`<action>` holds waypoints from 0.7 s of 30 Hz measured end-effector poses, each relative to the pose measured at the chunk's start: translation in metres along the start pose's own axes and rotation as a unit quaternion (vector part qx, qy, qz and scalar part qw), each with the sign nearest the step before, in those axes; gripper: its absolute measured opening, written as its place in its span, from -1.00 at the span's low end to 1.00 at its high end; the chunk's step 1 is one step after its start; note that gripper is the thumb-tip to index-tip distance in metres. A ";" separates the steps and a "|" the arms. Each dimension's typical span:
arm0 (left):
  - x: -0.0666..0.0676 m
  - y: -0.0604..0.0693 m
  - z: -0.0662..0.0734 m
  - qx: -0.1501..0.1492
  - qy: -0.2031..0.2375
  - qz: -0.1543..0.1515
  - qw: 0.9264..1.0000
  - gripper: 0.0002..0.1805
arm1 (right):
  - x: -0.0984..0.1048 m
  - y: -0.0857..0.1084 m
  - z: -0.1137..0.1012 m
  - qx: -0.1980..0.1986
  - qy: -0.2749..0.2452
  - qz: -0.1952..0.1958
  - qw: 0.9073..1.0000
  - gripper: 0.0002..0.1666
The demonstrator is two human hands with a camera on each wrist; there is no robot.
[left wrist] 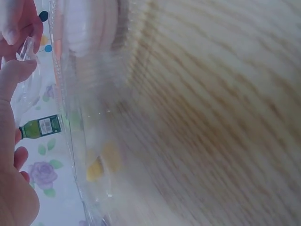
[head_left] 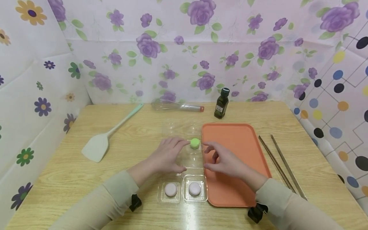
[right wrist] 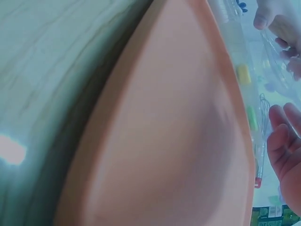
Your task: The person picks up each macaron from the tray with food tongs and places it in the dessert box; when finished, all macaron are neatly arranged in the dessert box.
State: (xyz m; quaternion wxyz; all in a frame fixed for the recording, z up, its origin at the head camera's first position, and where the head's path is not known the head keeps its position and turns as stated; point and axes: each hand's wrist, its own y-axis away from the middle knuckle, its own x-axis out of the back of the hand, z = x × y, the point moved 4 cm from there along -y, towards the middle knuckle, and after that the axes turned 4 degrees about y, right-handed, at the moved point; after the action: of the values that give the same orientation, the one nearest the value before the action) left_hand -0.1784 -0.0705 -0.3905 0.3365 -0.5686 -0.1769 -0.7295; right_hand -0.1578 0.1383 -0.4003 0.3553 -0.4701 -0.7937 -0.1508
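My left hand (head_left: 168,156) holds a clear plastic cover (left wrist: 29,89) between its thumb and fingers, over the clear boxes in the middle of the table. Beneath the cover a green macaron (head_left: 195,143) shows. The right wrist view also shows a yellow piece (right wrist: 243,74), which the left hand hides in the head view. My right hand (head_left: 225,161) hovers over the tray's left edge with loosely bent fingers and nothing visible in its grip. Nearer to me, two pale pink macarons, left (head_left: 171,189) and right (head_left: 194,189), each sit in a clear compartment.
An orange tray (head_left: 238,188) lies right of the boxes, with long chopsticks (head_left: 283,163) beyond it. At the back are a whisk (head_left: 178,106) and a dark green bottle (head_left: 221,103). A pale spatula (head_left: 97,147) rests on the left.
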 end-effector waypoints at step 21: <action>0.002 0.004 0.005 -0.069 -0.067 0.066 0.993 -0.05 | -0.007 0.000 0.004 -0.084 -0.193 -0.096 0.973 -0.35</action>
State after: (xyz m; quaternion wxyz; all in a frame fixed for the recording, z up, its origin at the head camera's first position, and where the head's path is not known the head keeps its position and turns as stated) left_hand -0.1719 -0.0709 -0.3872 0.3308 -0.6488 -0.1104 -0.6763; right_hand -0.1575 0.1363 -0.4085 0.1388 -0.4406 -0.8729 -0.1570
